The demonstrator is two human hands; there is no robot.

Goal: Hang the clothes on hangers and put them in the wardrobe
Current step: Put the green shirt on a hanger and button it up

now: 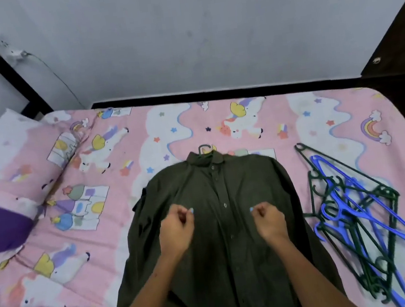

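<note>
Head view, frame centre: left hand (177,227) and right hand (269,218), fingers curled, seemingly pinching dark green shirt (220,218) already on hanger (205,148); wardrobe carry likely next.

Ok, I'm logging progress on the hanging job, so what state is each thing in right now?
Dark green shirt: flat on the bed, front up, buttoned, already on a hanger.
Hanger hook: sticks out above the collar.
Left hand: fingers curled, over the shirt front.
Right hand: fingers curled, over the shirt front.
Spare hangers: tangled green and blue heap, unused, right of the shirt.
Pillow: lying at the bed's left end.
</note>
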